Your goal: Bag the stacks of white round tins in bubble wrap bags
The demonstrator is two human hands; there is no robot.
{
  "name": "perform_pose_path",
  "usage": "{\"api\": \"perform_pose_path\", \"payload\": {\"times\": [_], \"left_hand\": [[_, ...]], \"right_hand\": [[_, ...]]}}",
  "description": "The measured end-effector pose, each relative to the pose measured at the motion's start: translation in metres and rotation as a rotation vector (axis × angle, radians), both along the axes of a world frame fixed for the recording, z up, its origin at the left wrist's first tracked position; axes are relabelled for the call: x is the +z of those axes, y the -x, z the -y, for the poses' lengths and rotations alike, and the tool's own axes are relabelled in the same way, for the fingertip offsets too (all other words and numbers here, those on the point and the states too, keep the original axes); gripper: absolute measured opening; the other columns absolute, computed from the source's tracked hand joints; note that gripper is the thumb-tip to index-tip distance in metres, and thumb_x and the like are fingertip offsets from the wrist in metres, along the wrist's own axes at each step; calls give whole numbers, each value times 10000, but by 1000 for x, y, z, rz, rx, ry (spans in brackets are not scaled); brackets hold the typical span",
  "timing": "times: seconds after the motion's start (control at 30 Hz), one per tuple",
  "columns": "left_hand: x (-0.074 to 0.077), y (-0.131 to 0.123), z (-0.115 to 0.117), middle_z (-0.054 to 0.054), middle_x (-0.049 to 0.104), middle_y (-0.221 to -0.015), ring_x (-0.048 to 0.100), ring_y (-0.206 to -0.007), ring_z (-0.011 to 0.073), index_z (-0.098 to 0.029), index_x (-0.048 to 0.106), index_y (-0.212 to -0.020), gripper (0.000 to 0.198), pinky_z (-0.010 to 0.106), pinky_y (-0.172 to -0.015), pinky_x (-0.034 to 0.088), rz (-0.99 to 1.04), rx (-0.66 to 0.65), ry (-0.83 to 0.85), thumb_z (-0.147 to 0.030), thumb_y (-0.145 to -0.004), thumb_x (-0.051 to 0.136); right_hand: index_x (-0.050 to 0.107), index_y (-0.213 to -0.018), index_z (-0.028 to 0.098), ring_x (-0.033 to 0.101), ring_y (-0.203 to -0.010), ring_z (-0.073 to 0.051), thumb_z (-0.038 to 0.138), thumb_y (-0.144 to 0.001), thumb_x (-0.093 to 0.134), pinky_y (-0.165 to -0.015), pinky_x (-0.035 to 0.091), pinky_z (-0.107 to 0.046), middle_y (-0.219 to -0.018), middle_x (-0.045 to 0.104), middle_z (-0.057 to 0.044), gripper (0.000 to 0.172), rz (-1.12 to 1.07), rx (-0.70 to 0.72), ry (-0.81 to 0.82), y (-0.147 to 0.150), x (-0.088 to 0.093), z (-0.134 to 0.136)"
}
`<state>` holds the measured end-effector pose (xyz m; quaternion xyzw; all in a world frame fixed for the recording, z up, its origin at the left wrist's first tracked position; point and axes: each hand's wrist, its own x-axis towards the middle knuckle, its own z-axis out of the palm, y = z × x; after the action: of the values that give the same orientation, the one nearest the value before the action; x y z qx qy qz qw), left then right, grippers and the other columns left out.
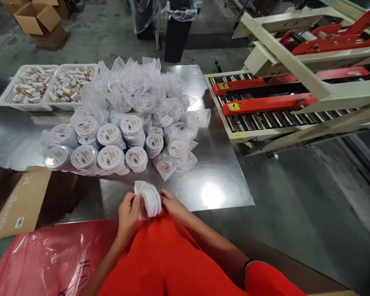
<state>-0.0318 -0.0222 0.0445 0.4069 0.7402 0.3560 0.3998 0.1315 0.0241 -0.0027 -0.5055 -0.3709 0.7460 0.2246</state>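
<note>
At the table's near edge, close to my body, a small stack of round white flat containers (153,201) stands on edge, partly inside a bubble-wrap bag (138,188). My left hand (128,213) is closed on the left side of the bag. Fingers of my right hand (172,202) are closed against the right side of the containers; its fingertips are partly hidden. Beyond my hands, several stacks of round labelled containers (111,157) stand on the metal table (188,193). Behind them lies a heap of bubble-wrapped containers (142,88).
Two white baskets (27,107) hold small white-and-amber pieces at the back left. An open cardboard box (24,201) and a red plastic bag (52,255) sit at left. A roller conveyor (265,119) adjoins the right side. Behind stands a black bin (177,39).
</note>
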Motion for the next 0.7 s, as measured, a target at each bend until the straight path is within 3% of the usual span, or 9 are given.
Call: {"api": "perform_pose_path", "payload": {"times": [0.2, 0.4, 0.53, 0.7], "left_hand": [[-7, 7, 3, -45, 454, -551, 434, -520, 115, -205, 466, -661, 323, 223, -507, 351, -3, -43, 40, -485, -821, 491], [2, 8, 7, -46, 452, -562, 431, -524, 109, -208, 458, -657, 291, 213, -509, 349, -81, -62, 30, -444, -824, 484], [7, 11, 9, -46, 476, -558, 441, -521, 109, -209, 484, -681, 276, 213, -523, 344, -146, -77, 36, -440, -830, 466], [1, 12, 11, -47, 476, -544, 431, -507, 108, -209, 476, -673, 262, 212, -513, 321, -169, -73, 73, -423, -824, 469]], "right_hand": [[479, -681, 200, 424, -581, -105, 330, -793, 500, -537, 329, -234, -608, 470, 40, 173, 165, 95, -188, -12, 8, -15], [458, -685, 205, 480, -676, -143, 215, -804, 433, -650, 358, -280, -680, 513, 15, 122, 387, 218, -338, -8, 29, -17], [435, -687, 209, 478, -673, -142, 216, -825, 418, -643, 355, -278, -680, 507, 20, 138, 402, 259, -386, -8, 38, -17], [440, -699, 210, 448, -653, -133, 224, -808, 427, -624, 331, -270, -661, 484, 27, 110, 369, 265, -429, -9, 36, -20]]}}
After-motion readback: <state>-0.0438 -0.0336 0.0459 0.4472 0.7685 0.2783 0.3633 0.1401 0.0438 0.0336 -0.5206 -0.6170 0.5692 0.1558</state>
